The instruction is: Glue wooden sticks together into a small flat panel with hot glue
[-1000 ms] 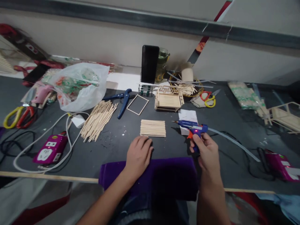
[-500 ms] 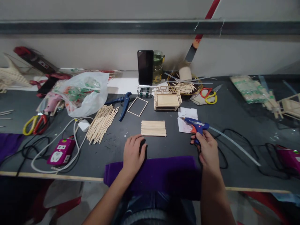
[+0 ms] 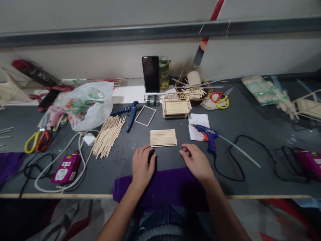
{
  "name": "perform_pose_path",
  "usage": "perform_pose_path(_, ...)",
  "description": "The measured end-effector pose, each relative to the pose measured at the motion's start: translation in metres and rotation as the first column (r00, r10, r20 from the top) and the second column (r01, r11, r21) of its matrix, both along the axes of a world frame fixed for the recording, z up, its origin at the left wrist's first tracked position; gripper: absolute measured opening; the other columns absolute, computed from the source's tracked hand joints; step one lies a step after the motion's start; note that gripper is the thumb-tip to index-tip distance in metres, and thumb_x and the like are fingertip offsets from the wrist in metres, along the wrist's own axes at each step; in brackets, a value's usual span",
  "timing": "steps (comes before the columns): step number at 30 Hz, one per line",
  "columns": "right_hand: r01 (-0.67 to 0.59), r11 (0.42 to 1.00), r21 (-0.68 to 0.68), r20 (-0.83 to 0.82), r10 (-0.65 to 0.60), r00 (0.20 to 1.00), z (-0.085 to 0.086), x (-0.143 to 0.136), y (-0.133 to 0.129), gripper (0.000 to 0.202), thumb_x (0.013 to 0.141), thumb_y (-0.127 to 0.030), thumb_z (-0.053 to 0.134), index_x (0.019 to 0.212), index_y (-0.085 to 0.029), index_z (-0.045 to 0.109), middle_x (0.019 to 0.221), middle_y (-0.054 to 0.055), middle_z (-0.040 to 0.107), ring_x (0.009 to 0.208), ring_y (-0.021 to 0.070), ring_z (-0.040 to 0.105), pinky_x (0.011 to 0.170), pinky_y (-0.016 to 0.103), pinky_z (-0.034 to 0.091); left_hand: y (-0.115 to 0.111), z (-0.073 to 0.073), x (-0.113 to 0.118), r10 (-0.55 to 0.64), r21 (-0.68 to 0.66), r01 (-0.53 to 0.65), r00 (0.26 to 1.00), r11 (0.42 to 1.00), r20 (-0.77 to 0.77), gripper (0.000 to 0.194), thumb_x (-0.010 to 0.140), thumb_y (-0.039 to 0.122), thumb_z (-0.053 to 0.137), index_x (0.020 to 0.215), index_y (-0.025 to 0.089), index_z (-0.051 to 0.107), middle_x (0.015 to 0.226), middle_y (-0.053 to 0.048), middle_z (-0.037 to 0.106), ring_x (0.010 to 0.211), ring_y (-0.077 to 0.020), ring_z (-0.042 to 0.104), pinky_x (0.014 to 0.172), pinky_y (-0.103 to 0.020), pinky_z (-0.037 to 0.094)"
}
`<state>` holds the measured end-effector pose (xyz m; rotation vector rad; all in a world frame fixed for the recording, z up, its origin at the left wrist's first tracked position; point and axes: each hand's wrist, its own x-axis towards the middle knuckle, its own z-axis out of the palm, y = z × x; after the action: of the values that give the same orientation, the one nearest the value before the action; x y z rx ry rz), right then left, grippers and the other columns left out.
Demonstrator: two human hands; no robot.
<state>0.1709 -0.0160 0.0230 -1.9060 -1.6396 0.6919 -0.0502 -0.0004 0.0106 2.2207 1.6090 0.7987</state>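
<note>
A flat panel of thin wooden sticks [image 3: 163, 138], laid side by side, lies on the dark table before me. My left hand [image 3: 142, 167] rests at its lower left corner, fingers out flat and thumb apart, holding nothing. To the right of the panel is my right hand [image 3: 198, 163], a small gap away, with loosely bent fingers and nothing in them. The blue hot glue gun [image 3: 210, 135] lies beyond that hand, its nozzle over a white paper [image 3: 199, 119]. Behind the panel stand a small wooden stick model [image 3: 176, 107] and a stick frame [image 3: 145, 115].
Loose sticks [image 3: 109, 136] and a blue cutter [image 3: 131, 115] lie to the left. A purple power strip [image 3: 66, 169], plastic bag [image 3: 92, 107] and scissors [image 3: 37, 140] are farther left. At the back stand a phone [image 3: 150, 74] and bottle [image 3: 164, 73]. A purple cloth [image 3: 163, 187] lies in front.
My right hand has let go of the glue gun, which now lies on the table, and has moved left toward the stick panel. My left hand stays by the panel's corner.
</note>
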Motion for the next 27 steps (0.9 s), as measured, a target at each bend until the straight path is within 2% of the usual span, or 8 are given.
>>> perform_pose_path(6, -0.016, 1.0, 0.004, 0.067, 0.016, 0.998, -0.014, -0.013, 0.003, 0.028, 0.089, -0.029, 0.047, 0.108, -0.02, 0.065, 0.097, 0.009, 0.063, 0.082, 0.0207, 0.062, 0.078, 0.035, 0.049, 0.001, -0.001, 0.0, -0.001, 0.002, 0.001, 1.0, 1.0, 0.001, 0.017, 0.091, 0.022, 0.051, 0.107, 0.02, 0.057, 0.112, -0.009, 0.063, 0.107, -0.0251, 0.054, 0.091, -0.044, 0.045)
perform_pose_path(13, -0.04, 0.998, -0.046, 0.059, 0.043, 0.997, -0.009, -0.013, 0.004, 0.029, 0.09, -0.029, 0.046, 0.11, -0.019, 0.066, 0.098, 0.008, 0.064, 0.081, 0.0196, 0.063, 0.076, 0.032, 0.049, 0.001, 0.0, 0.001, -0.002, -0.003, 0.002, 1.0, 1.0, -0.007, 0.017, 0.091, 0.022, 0.052, 0.107, 0.02, 0.057, 0.113, -0.009, 0.063, 0.106, -0.0249, 0.055, 0.091, -0.043, 0.046)
perform_pose_path(21, -0.006, 1.0, 0.004, 0.013, 0.006, 1.0, -0.009, -0.01, 0.005, 0.029, 0.089, -0.029, 0.046, 0.108, -0.019, 0.066, 0.089, 0.006, 0.065, 0.075, 0.0181, 0.061, 0.071, 0.031, 0.049, 0.001, -0.001, 0.0, 0.008, 0.006, -0.008, 1.0, 1.0, 0.008, 0.02, 0.091, 0.024, 0.051, 0.109, 0.02, 0.056, 0.113, -0.01, 0.062, 0.108, -0.0252, 0.055, 0.092, -0.044, 0.046)
perform_pose_path(27, -0.042, 0.999, -0.008, 0.031, 0.042, 0.999, -0.011, -0.011, 0.006, 0.032, 0.09, -0.028, 0.044, 0.112, -0.02, 0.066, 0.092, 0.007, 0.064, 0.078, 0.0192, 0.061, 0.073, 0.032, 0.049, 0.001, 0.0, 0.001, -0.003, -0.006, 0.003, 1.0, 1.0, 0.017, 0.022, 0.091, 0.023, 0.049, 0.112, 0.021, 0.055, 0.113, -0.009, 0.063, 0.107, -0.0257, 0.055, 0.092, -0.045, 0.046)
